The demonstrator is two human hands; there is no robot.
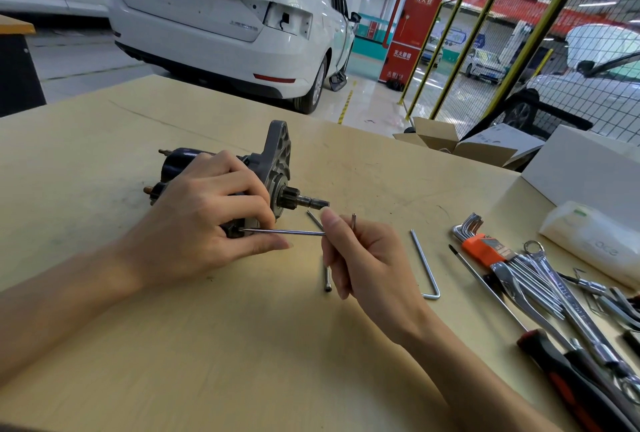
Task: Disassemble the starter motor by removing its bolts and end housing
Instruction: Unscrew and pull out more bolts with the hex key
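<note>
The starter motor [277,168] lies on its side on the wooden table [242,345], black body to the left, grey end housing and pinion shaft pointing right. My left hand [207,220] grips the motor body from above. My right hand [360,258] pinches an L-shaped hex key [284,232]. The key's long arm reaches left and its tip sits at the motor's lower edge, by my left fingers. A long loose bolt [327,277] lies on the table under my right hand, partly hidden by it. Another thin rod [313,218] shows just below the shaft.
A second L-shaped hex key [424,265] lies right of my right hand. Further right are an orange-holdered hex key set [481,244], several spanners [540,289], a screwdriver [568,369] and a plastic bag [599,241]. A white box [588,168] stands at the back right.
</note>
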